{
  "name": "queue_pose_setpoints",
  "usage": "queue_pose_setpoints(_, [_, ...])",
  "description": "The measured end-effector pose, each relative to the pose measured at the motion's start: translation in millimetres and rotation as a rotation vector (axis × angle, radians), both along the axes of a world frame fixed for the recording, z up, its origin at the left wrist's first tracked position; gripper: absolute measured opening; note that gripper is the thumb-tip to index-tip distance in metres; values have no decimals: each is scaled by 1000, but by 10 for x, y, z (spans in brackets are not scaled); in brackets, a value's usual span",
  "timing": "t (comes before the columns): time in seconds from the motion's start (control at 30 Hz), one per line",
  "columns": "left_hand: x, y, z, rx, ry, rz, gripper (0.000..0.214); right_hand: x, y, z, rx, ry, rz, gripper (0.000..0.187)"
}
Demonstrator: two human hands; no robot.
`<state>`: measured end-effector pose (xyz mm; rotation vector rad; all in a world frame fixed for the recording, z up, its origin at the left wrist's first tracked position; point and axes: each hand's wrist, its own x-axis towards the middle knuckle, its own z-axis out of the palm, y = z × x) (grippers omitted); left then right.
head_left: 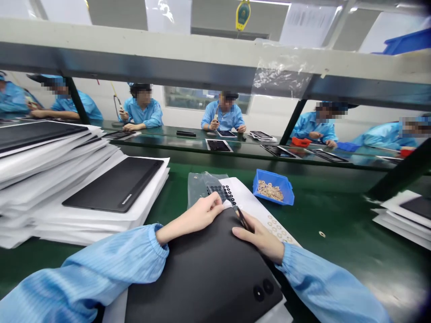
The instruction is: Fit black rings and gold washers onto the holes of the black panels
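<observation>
My left hand (191, 220) lies curled, fingertips at the edge of the sheet of black round pads (218, 193); can't tell if it's pinching the sheet or just resting there. My right hand (259, 235) pinches slim dark tweezers (241, 217), tips pointed toward the pad sheet. The black tablet (202, 269) lies back up under both hands, its two round camera rings (262, 289) nearest me. Main risk: if the tweezers slip, the tips could scratch the tablet back. A pad could also tear off or stick crooked if the sheet shifts, since it sits partly on a clear plastic bag (197, 190) that may slide. My right cuff (286, 260) lies by the white sheet of pale rings (276, 226) and could drag them out of place. The loose washer (322, 234) on the green bench mat (346, 255) could mark a tablet if it gets underneath. Blue bin of brass washers (272, 187) sits just past the white sheet, so a careless reach could knock it. Stacked tablets on white foam (114, 188) crowd my left arm, leaving little room there, and a shelf bar (168, 58) crosses above the bench
</observation>
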<state>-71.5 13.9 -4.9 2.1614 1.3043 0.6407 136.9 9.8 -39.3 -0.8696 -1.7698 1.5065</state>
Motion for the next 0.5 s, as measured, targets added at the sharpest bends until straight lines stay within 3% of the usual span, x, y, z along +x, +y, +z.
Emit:
queue_pose_setpoints(0.1, [-125, -12, 158, -104, 54, -52, 29, 6, -19, 30, -182, 123, -87, 38])
queue_pose_setpoints(0.27, [-309, -18, 423, -92, 150, -32, 30, 78, 83, 103, -168, 257, -347, 40])
queue_pose_setpoints(0.37, [-565, -34, 666, 44, 133, 132, 28, 100, 181, 80, -162, 296, -452, 48])
queue_pose_setpoints(0.5, [-1333, -85, 1038, 191, 123, 562, 34, 108, 268, 16, -156, 274, -458, 48])
